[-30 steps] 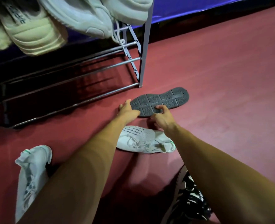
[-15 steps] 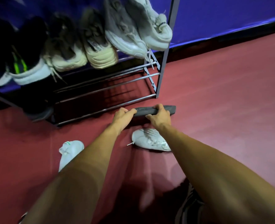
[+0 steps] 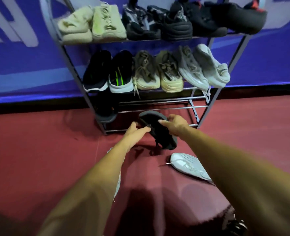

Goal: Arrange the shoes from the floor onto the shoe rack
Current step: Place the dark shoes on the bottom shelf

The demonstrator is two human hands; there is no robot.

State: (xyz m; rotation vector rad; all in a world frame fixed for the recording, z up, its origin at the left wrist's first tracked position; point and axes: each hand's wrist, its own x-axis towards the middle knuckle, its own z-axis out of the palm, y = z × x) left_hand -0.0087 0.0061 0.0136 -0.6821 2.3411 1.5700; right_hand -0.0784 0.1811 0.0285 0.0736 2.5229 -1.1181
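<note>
Gripped by left hand (image 3: 134, 132) and right hand (image 3: 175, 125): dark shoe (image 3: 159, 133). Above hands, 2 rack (image 3: 157, 108) shelves filled, lowest nearly bare. Below right hand, white shoe (image 3: 190, 166) awaiting on floor (image 3: 38, 159).

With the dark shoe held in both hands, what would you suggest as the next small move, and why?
Probably ease the dark shoe forward onto the bottom shelf, right of the black shoe there. The left hand and right hand hold it just in front of that shelf, whose remaining bars are bare, while the middle shelf and top shelf look full.
</note>
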